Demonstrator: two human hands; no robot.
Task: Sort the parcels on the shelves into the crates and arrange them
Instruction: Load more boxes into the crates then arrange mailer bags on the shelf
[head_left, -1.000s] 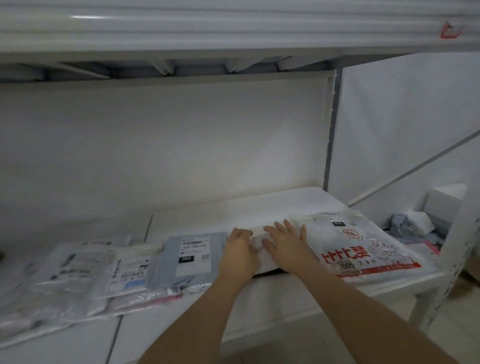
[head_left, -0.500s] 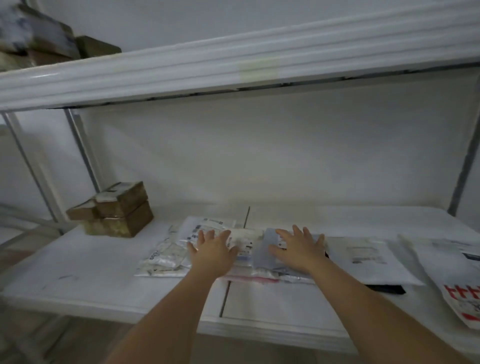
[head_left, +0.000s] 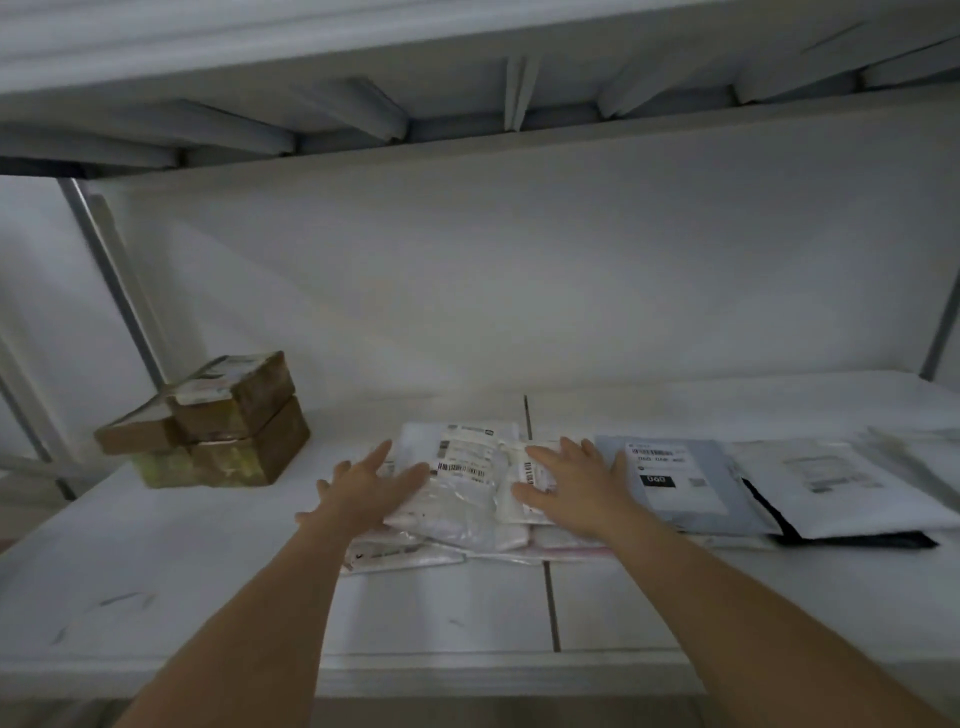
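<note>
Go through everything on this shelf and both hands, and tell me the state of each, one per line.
Left hand: fingers spread, resting on the clear bag's left edge.
Right hand: flat on the white parcel.
Clear bag: lying flat, label up, atop other bags.
Grey mailer: flat, label up.
White mailer: flat, overlapping a black one.
Brown boxes: stacked, closed.

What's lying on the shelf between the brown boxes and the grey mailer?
Head view: clear plastic parcels, with both hands resting on them.
</note>
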